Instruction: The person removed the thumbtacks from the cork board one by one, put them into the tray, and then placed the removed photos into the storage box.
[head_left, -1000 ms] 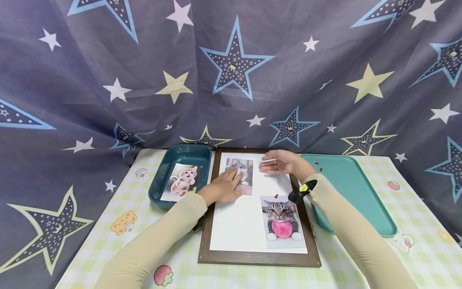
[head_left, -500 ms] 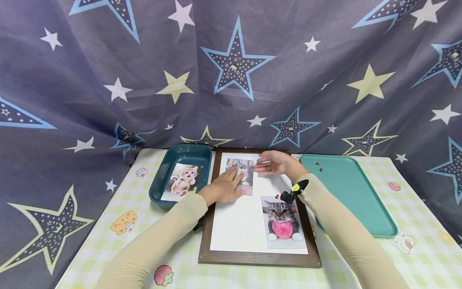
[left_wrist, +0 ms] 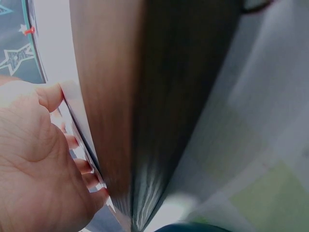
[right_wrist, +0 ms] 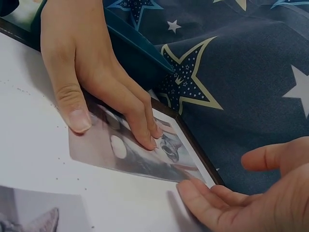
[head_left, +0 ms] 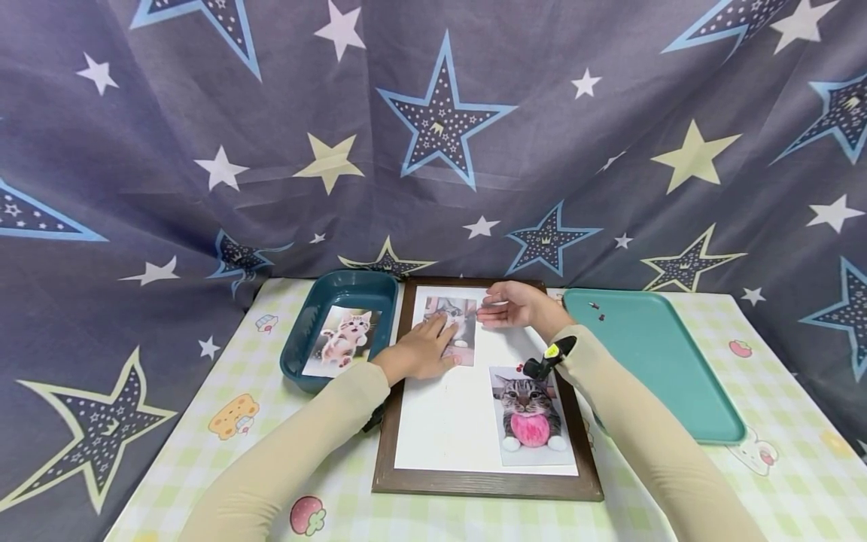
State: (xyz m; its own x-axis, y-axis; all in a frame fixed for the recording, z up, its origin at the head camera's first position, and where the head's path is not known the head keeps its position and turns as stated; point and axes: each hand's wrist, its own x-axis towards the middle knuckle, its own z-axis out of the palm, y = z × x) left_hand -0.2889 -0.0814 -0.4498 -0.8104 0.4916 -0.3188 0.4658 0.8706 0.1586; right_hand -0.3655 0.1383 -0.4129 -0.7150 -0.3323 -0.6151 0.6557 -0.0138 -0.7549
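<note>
A white board in a brown wooden frame (head_left: 474,485) lies on the table. My left hand (head_left: 421,352) rests on a grey cat photo (right_wrist: 120,157) at the board's upper left, its spread fingers pressing the print down. Beside that photo's right edge, my right hand (head_left: 512,305) is held with straight fingers; in the right wrist view its fingertips (right_wrist: 188,191) are at the photo's edge, and whether they touch is unclear. Nothing shows in its grasp. Lower right on the board lies a photo of a cat with a pink ball (head_left: 528,429), a red push pin (head_left: 519,368) at its top edge.
Left of the board stands a dark teal bin (head_left: 290,360) holding a kitten photo (head_left: 344,342). To the right, a green tray (head_left: 664,361) bears small red push pins (head_left: 601,317) near its far left corner. A star-printed curtain (head_left: 433,211) hangs behind the table.
My right hand has moved slightly left, closer to the grey cat photo's right edge, then stayed almost still. The left hand has kept its place on the photo.
</note>
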